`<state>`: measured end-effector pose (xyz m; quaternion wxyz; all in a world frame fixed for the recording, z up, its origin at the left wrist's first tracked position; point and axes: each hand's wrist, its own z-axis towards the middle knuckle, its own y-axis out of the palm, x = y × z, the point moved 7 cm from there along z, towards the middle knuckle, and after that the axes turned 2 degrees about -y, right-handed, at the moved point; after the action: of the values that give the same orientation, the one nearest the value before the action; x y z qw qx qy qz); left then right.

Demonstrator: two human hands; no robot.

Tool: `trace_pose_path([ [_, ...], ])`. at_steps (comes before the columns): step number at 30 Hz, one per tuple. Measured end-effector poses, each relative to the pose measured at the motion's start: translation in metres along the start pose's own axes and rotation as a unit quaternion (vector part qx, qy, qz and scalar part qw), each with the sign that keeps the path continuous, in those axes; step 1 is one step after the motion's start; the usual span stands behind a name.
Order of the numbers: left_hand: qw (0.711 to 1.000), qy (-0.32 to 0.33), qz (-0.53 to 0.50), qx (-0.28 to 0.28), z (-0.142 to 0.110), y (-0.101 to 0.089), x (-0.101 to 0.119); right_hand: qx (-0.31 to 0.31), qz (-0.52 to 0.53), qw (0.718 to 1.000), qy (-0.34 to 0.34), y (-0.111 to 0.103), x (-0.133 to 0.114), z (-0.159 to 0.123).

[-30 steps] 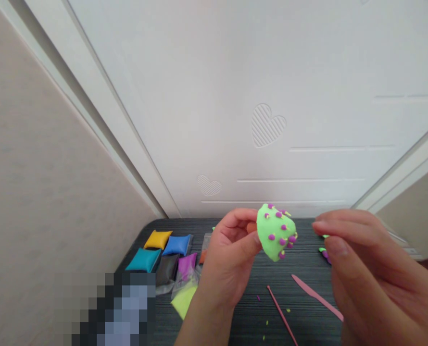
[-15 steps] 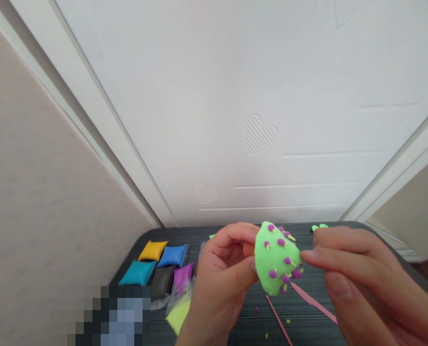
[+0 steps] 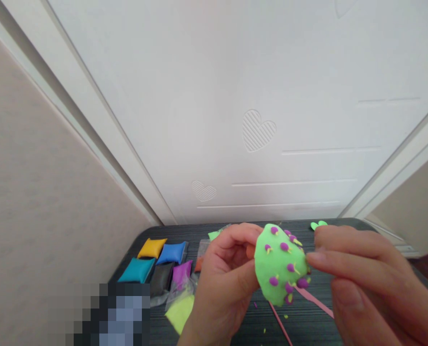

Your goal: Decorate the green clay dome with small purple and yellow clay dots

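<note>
1. Head view, left hand (image 3: 225,283): thumb and fingers closed on the cap at its rim, with an orange piece (image 3: 250,252) showing between them.
2. Cap (image 3: 266,269): light green, domed, studded with purple dots, each visible one mostly tipped yellow; held above the desk (image 3: 308,334), tilted to the right.
3. Right hand (image 3: 380,278): thumb and fingers parted, a fingertip at the cap's right side — touching or nearly so; nothing seen gripped.
4. Packets, on the desk at left: orange-yellow (image 3: 152,248), blue (image 3: 171,253), teal (image 3: 137,270), black (image 3: 161,279), purple (image 3: 181,273), yellow (image 3: 180,310).
5. Pink knife (image 3: 318,303) and pink stick (image 3: 281,323): lying beyond and below the cap, partly hidden.
6. Green pieces (image 3: 318,225): far edge of desk, near the right hand.
</note>
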<state>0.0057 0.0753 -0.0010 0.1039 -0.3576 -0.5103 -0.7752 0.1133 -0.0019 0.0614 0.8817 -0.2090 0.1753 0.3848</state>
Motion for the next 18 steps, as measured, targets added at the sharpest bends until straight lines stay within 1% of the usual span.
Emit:
trace_pose_path([
  [2,1.0,0.003,0.001,-0.001,0.0,0.0,0.0,0.0,0.011,1.0,-0.001,-0.002,0.0,-0.001],
  [7,0.999,0.011,0.031,-0.01,-0.002,0.0,0.002,-0.035,0.015,0.999,0.014,-0.004,0.003,0.002],
  [9,0.998,0.019,0.05,-0.022,-0.003,0.0,0.004,-0.061,0.011,0.998,0.005,-0.006,0.005,0.003],
  [11,0.996,0.031,0.075,-0.026,-0.004,-0.001,0.007,-0.093,0.003,0.995,-0.026,-0.008,0.005,0.003],
  [15,0.993,0.052,0.102,-0.036,-0.003,-0.001,0.011,-0.102,-0.006,0.993,-0.056,-0.013,0.006,0.004],
  [16,0.992,0.054,0.104,-0.038,-0.002,-0.001,0.011,-0.104,-0.007,0.993,-0.056,-0.012,0.005,0.004],
  [18,0.992,0.053,0.112,-0.034,-0.002,-0.001,0.011,-0.102,-0.011,0.994,-0.034,-0.01,0.006,0.004],
])
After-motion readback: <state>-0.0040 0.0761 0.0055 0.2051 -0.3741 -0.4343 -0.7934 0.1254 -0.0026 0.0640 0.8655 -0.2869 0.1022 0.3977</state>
